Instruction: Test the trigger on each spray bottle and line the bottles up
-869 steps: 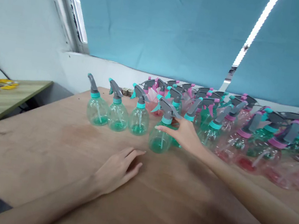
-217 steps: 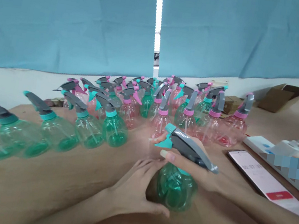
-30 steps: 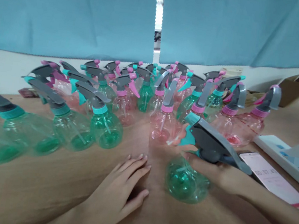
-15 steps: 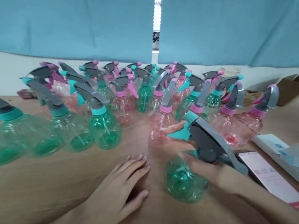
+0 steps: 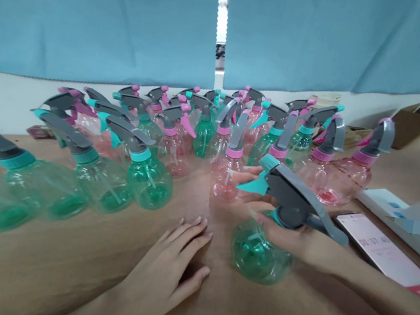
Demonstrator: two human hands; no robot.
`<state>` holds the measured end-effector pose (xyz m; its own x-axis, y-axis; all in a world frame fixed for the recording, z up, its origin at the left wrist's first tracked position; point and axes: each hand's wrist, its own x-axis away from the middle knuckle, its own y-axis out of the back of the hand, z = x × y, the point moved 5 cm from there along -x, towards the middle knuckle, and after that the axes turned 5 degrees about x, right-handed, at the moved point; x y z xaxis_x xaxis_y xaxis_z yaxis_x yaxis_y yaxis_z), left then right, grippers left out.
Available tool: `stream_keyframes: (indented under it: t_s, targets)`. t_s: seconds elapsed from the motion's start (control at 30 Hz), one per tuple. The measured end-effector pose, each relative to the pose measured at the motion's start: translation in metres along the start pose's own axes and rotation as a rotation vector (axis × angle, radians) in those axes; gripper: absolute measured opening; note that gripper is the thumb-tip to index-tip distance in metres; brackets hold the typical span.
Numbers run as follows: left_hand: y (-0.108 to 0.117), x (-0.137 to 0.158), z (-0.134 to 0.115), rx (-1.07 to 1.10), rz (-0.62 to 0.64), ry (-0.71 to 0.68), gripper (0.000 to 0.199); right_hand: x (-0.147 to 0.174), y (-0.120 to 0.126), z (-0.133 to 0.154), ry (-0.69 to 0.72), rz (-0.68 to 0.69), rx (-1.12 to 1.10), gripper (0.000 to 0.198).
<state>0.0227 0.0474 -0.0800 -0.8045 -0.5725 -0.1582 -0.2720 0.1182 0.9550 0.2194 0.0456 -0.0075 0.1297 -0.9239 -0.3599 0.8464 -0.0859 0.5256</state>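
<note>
A green spray bottle [image 5: 260, 254] with a grey trigger head and turquoise nozzle stands on the near right of the table. My right hand [image 5: 281, 231] is around its neck, the thumb on the near side and the other fingers reaching behind the head. Those fingers are partly hidden by the turquoise trigger. Lying flat on the wood is my left hand [image 5: 165, 272], its fingers stretched out and holding nothing. Just behind the right fingertips stands a pink spray bottle [image 5: 226, 176]. Left of it, across a gap, is another green spray bottle [image 5: 149, 185].
Several more green and pink spray bottles crowd the back and left of the table [image 5: 70, 273]. A phone [image 5: 389, 252] showing a timer lies at the right, beside a white box [image 5: 413, 225]. An open cardboard box [image 5: 415, 127] sits farther back. A blue curtain [image 5: 97, 14] hangs behind.
Both hands and the bottles keep nearly the same places. The whole view has shifted very slightly.
</note>
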Motion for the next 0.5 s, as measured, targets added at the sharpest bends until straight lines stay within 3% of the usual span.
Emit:
stream_keyframes:
  t_s: [0.1, 0.23, 0.4, 0.5]
  targets:
    - [0.000, -0.001, 0.000, 0.007, 0.003, -0.002, 0.042, -0.001, 0.002, 0.004, 0.019, -0.037, 0.014, 0.033]
    - [0.000, -0.001, 0.000, 0.018, -0.008, 0.001, 0.041, -0.002, 0.000, -0.003, 0.007, -0.009, 0.032, 0.013]
    - [0.001, -0.002, 0.000, 0.024, 0.000, 0.010, 0.041, -0.001, 0.002, -0.007, -0.009, -0.007, 0.044, 0.006]
    - [0.001, -0.002, 0.000, 0.025, 0.003, 0.005, 0.041, 0.001, 0.004, -0.015, -0.068, -0.054, -0.010, 0.015]
